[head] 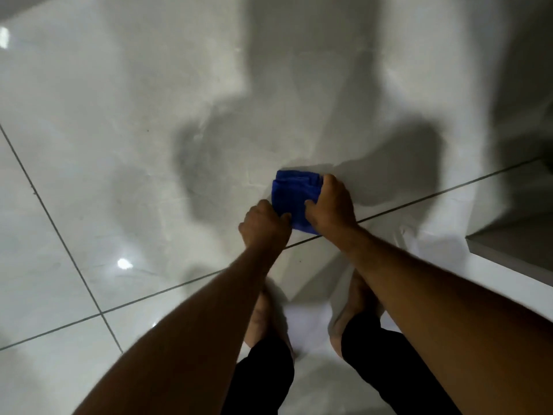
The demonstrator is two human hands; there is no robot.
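Blue cloth (291, 194) under left hand (263, 224), right hand (330, 206) (grout line (449, 189) beside)

Open tiled floor (119, 151) left and ahead of the blue cloth (290, 193) — white ledge (514, 250) blocks the right.

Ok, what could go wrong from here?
The floor is glossy, perhaps damp, so the bare feet could slip while leaning forward. The left hand and right hand grip the cloth bunched up, so it may cover little and leave streaks.
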